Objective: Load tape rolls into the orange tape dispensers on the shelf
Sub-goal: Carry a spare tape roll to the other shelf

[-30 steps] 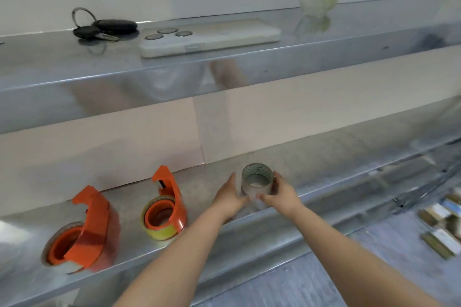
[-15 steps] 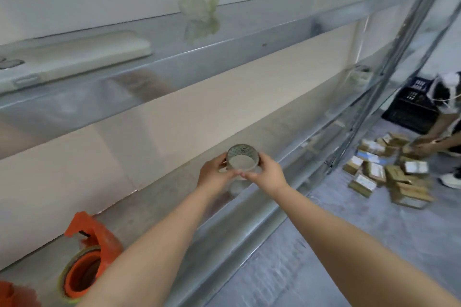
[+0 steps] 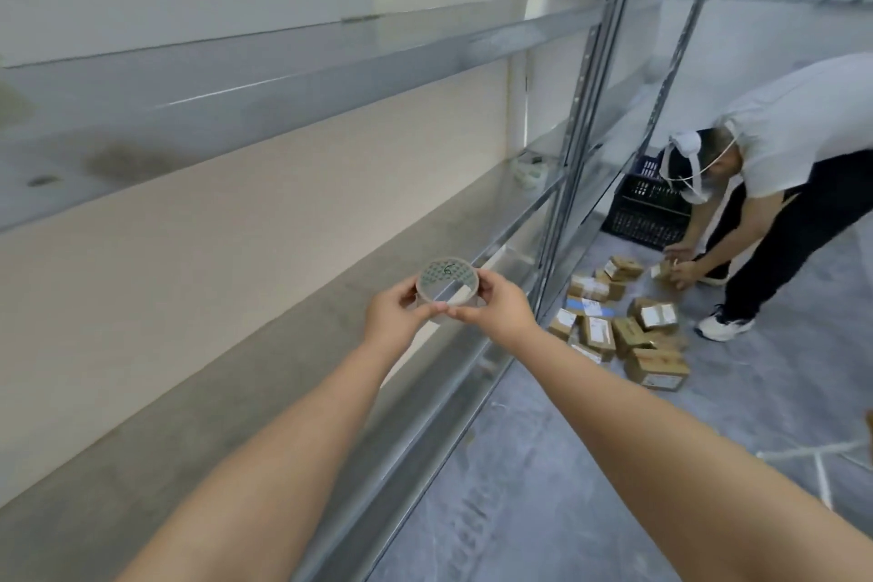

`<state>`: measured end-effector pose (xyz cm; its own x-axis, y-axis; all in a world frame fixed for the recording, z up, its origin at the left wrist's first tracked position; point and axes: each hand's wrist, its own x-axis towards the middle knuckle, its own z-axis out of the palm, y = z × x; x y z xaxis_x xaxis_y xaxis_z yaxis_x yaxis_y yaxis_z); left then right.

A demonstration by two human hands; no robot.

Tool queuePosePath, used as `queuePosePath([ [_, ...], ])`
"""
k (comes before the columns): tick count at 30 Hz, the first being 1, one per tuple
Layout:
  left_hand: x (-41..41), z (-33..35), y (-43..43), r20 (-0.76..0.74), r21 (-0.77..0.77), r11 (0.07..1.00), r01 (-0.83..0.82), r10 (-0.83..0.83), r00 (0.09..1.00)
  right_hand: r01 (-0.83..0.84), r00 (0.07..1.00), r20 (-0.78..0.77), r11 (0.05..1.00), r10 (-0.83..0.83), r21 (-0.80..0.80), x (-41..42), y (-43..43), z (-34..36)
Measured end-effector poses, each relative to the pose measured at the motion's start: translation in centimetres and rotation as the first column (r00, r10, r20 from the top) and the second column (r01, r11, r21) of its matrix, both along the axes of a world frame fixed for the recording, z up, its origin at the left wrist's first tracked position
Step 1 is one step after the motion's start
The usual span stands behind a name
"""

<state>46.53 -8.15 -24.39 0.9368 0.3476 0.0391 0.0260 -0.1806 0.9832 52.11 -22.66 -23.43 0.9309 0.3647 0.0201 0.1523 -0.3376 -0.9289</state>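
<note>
Clear tape roll pinched betw. left hand & right hand, both grips closed on it. Held just above metal shelf edge. Cardboard boxes on floor at right.

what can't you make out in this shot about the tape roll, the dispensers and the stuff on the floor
Head view, the only one:
- Orange dispensers: out of frame, beyond the left edge.
- Tape roll: its lower rim is covered by the left hand and right hand; the loose end cannot be found.
- Boxes on the floor: labels too small to read.
- Second person: cut off by the right edge.

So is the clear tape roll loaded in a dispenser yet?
Not loaded: clear tape roll sits between left hand and right hand.
</note>
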Motion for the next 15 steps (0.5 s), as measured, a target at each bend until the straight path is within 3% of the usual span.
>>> queuePosePath([
  [8, 10.4, -0.6, -3.4, -0.034, -0.010, 0.999, -0.032, 0.032, 0.999, -0.004, 1.000, -0.008, 1.000, 0.004, 0.014, 10.3, -3.5, -0.9],
  [15, 22.0, -1.3, -3.8, -0.023, 0.082, 0.996, -0.025, 0.027, 0.999, -0.011, 1.000, -0.003, 0.999, 0.011, 0.033, 21.6, -4.0, -1.8],
])
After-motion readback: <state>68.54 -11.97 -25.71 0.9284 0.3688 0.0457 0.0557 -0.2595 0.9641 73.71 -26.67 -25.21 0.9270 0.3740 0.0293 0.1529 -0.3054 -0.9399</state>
